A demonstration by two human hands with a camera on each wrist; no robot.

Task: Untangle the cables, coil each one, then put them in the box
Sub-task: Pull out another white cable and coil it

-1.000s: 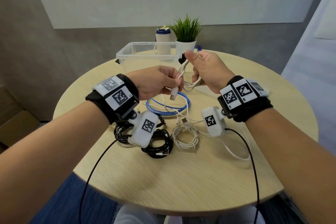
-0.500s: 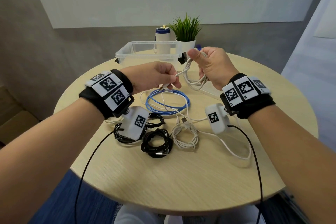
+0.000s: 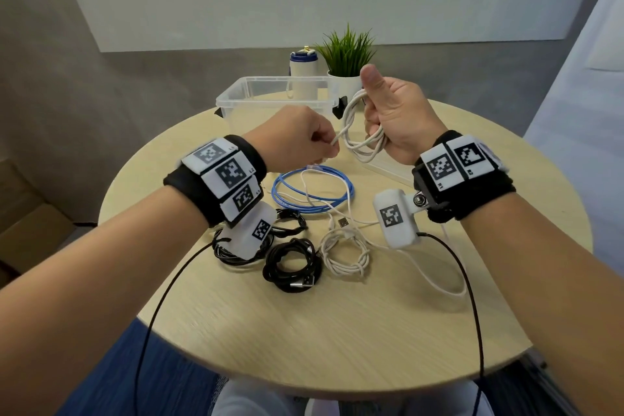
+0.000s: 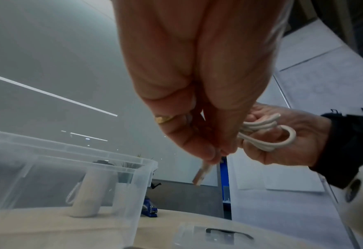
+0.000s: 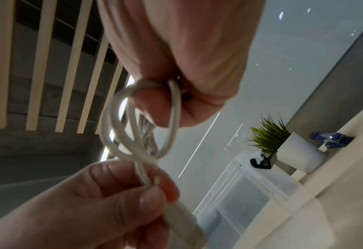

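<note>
Right hand grips white coil; only wrist views show left hand pinching its plug

White cable is looped into a loose coil up in the air, its plug end sticking out to the left. On the tabletop: blue cable coiled flat in the middle, a white bundle nearer, two black coils to its left. Clear plastic box sits open at the far side.
</note>
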